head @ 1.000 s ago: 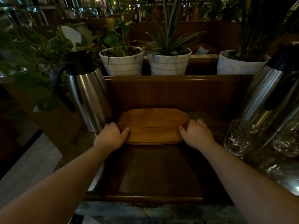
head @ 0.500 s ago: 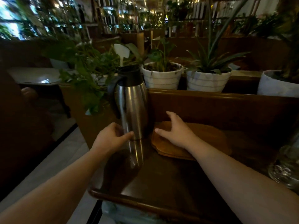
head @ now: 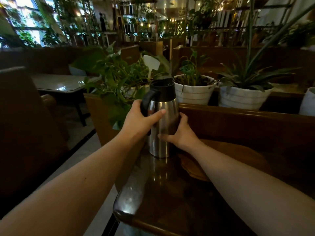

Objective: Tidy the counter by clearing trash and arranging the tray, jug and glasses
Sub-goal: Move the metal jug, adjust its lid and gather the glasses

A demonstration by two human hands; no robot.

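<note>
Jug [head: 161, 126]: steel body, black lid and handle; stands upright at the counter [head: 170, 193] corner, just left of the wooden tray [head: 230, 150].
Left hand [head: 141, 120]: closed around the handle, thumb across the body.
Right hand [head: 180, 133]: fingers spread, cupping the lower side.
Risks: polished steel may slip through the cupping palm; a tilted lift may spill the contents; the base may catch the tray rim; the counter edge is near.
</note>
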